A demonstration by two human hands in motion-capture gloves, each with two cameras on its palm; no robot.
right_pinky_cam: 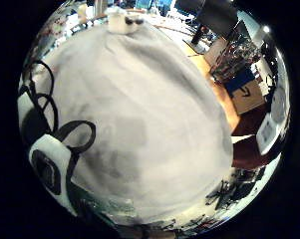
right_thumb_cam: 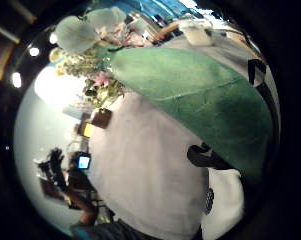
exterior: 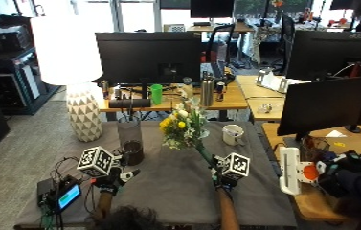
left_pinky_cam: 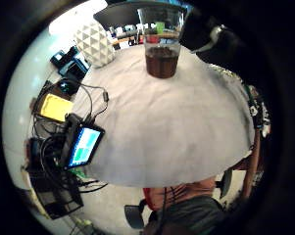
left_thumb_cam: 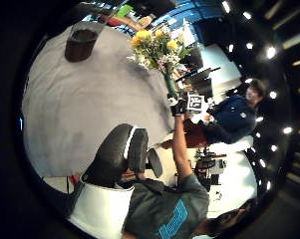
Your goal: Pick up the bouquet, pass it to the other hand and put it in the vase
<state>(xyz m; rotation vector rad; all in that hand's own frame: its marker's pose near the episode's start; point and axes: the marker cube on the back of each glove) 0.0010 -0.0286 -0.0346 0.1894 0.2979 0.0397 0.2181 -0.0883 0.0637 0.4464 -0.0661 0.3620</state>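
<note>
My right hand [exterior: 222,180] grips the green stem of the bouquet [exterior: 182,127] and holds it upright above the middle of the grey-clothed table [exterior: 167,191]; the yellow and white flowers tilt toward the vase. The left thumb side palm view shows the same bouquet [left_thumb_cam: 157,47] raised by that right hand [left_thumb_cam: 179,107]. A large green leaf [right_thumb_cam: 190,95] fills much of the right thumb side palm view. The vase [exterior: 130,140], a clear glass with dark filling at its bottom, stands at the back left of the cloth, also close in front of my left palm [left_pinky_cam: 161,49]. My left hand [exterior: 113,180] hovers open near the vase, holding nothing.
A white mug [exterior: 233,134] stands at the back right of the cloth. A white lamp [exterior: 81,110] rises left of the vase. A small device with a lit screen [exterior: 63,195] and cables sits at the table's left front corner. Monitors and desks stand behind.
</note>
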